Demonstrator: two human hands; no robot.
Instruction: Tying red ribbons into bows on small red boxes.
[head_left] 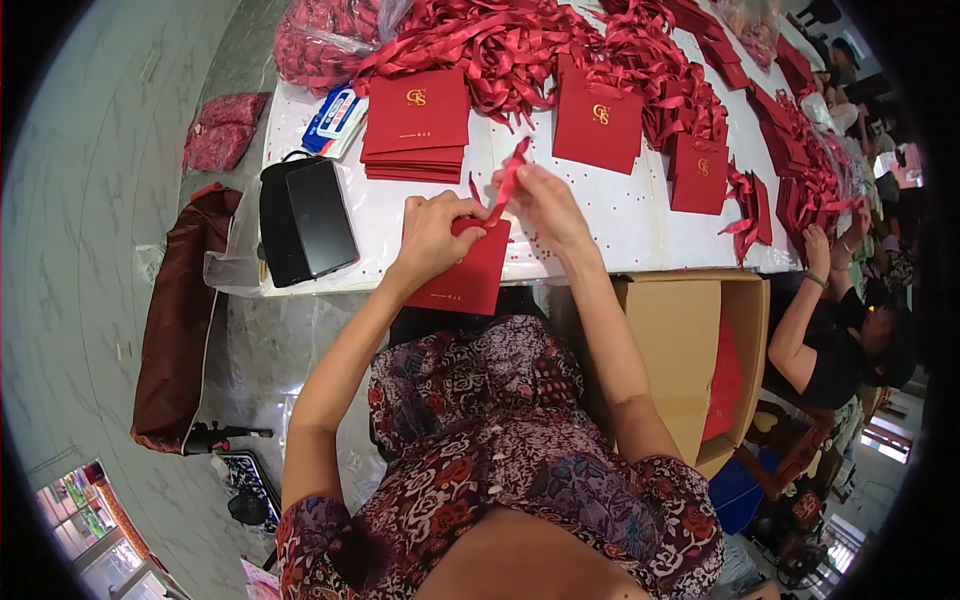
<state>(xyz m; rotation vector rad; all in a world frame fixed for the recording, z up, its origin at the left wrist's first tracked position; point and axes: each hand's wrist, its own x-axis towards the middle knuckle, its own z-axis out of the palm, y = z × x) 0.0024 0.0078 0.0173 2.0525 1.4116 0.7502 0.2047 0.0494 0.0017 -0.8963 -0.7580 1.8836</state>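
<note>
So the left hand (438, 238) is closing its thumb and fingers on the top edge of a flat red bag (466, 280), which is sitting around the middle of the frame and hanging over the near edge of the white worktop (630, 215). The right hand (545, 205) is pinching a shiny red ribbon (506, 192) just to the right of it, and the ribbon is running down toward the left fingers. Can't really tell whether those fingers are catching the ribbon's lower end too.

Just above the hands, a neat stack of red bags (415, 120) is lying flat, with a big tangled heap of ribbons (490, 50) sprawling across the top of the frame. Over on the left, a dark phone (322, 220) is resting on a black pouch (278, 235). An open cardboard box (668, 335) is standing right of center, below the worktop's edge, and a co-worker's hand (817, 250) is reaching in at far right.
</note>
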